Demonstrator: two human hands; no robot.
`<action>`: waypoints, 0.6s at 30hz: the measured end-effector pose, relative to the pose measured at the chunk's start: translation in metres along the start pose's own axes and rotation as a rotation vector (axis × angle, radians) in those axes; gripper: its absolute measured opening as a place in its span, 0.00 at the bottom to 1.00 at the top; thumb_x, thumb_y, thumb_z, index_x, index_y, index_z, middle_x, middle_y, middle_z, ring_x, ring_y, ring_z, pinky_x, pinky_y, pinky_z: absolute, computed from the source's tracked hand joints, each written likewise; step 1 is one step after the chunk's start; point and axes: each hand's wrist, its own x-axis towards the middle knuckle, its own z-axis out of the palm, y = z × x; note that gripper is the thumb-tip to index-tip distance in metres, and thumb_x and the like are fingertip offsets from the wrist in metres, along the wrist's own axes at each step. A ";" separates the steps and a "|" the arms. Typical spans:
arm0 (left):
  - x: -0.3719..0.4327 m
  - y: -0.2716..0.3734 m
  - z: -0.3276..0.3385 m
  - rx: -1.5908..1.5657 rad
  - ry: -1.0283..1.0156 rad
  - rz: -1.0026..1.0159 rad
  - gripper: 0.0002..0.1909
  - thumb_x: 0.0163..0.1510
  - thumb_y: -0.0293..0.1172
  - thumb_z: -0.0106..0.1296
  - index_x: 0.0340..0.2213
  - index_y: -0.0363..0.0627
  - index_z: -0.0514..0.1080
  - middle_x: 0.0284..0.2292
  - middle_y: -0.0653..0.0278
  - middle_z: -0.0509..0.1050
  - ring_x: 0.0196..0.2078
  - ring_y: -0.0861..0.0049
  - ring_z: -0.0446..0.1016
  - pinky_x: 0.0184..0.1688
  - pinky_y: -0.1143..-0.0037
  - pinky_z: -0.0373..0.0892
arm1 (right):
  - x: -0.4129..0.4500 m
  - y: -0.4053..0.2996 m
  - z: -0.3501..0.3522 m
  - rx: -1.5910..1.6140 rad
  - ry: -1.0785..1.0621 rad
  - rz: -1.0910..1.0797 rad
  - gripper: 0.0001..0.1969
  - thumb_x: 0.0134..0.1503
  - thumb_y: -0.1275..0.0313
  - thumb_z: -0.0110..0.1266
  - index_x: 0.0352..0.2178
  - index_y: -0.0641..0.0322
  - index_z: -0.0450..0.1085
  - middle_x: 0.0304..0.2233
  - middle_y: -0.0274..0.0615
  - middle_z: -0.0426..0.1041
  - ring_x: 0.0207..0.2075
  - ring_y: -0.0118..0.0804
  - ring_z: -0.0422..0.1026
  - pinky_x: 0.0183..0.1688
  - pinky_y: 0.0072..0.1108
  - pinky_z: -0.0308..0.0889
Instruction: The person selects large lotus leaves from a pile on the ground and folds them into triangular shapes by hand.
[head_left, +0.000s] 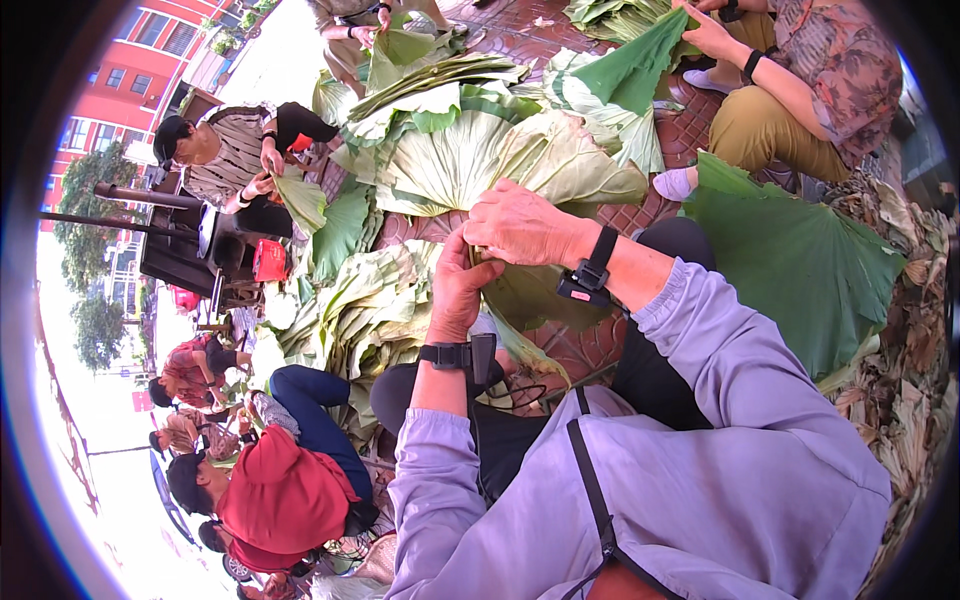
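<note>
My left hand (457, 289) and my right hand (525, 225) meet in front of my knees, both gripping the edge of a lotus leaf (551, 296). Its yellowish-green blade hangs below my fingers, and my hands hide the pinched part. Just beyond my knuckles lies a wide pile of pale lotus leaves (457, 161), undersides up. Another stack of folded, yellowish leaves (375, 300) is left of my left hand. A large dark green leaf (787, 270) spreads to the right of my right arm.
Seated people handle leaves around me: one in red (285, 487), one in a striped shirt (232, 157), one in khaki trousers (780, 127). Dry brown leaves (900, 420) are heaped along the right. A red bag (271, 260) stands at left. Red paving (679, 127) shows between piles.
</note>
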 end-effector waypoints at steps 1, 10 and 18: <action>0.000 0.000 0.005 -0.001 -0.003 0.000 0.34 0.48 0.11 0.56 0.58 0.37 0.68 0.52 0.63 0.75 0.53 0.76 0.74 0.57 0.75 0.70 | -0.001 -0.001 0.001 -0.003 0.000 0.002 0.09 0.47 0.67 0.66 0.25 0.51 0.71 0.28 0.31 0.72 0.39 0.37 0.74 0.45 0.31 0.63; 0.007 -0.014 0.002 0.379 0.120 0.127 0.29 0.52 0.13 0.59 0.56 0.39 0.70 0.48 0.65 0.77 0.48 0.78 0.77 0.53 0.76 0.72 | 0.001 -0.007 -0.006 -0.038 0.129 -0.005 0.09 0.48 0.68 0.64 0.28 0.55 0.72 0.35 0.36 0.72 0.42 0.40 0.73 0.49 0.33 0.64; 0.009 -0.015 -0.022 0.124 0.355 0.152 0.23 0.55 0.12 0.58 0.53 0.36 0.72 0.45 0.63 0.79 0.43 0.79 0.77 0.49 0.77 0.73 | -0.007 0.000 -0.010 0.176 0.212 0.482 0.16 0.55 0.59 0.65 0.30 0.63 0.73 0.30 0.51 0.76 0.36 0.57 0.76 0.41 0.42 0.71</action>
